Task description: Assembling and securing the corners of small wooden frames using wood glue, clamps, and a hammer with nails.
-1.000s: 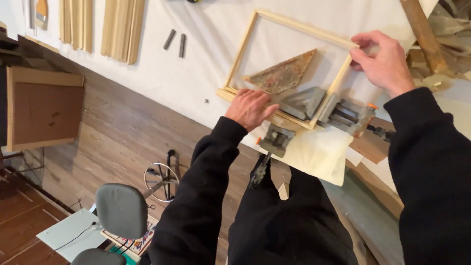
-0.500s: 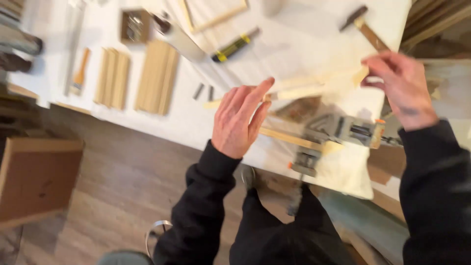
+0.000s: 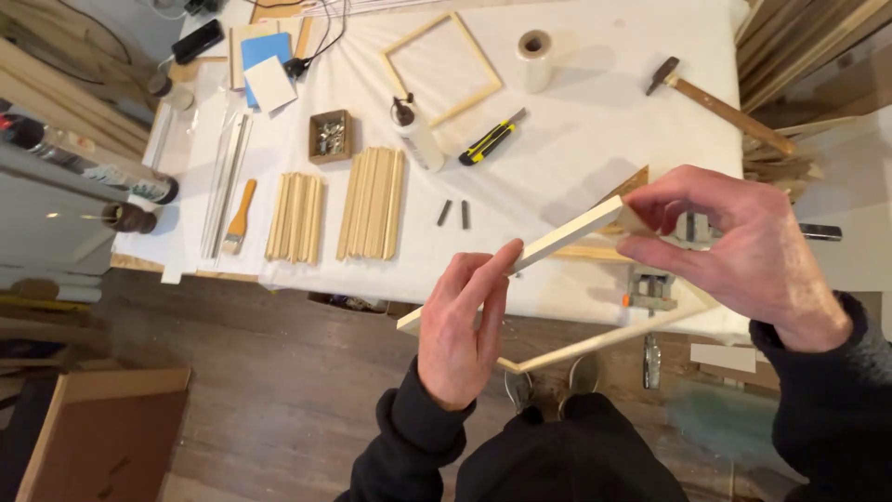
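Lifting wooden frame off surface: right hand pinching one corner, left hand flat against rail; steadying needed.

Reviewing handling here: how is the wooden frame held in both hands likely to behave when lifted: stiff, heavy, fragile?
The wooden frame looks light: left hand steadies it with flat fingers, right hand pinches a corner. Its thin strips probably stay fairly stiff, though the joints may rack or part under twisting.
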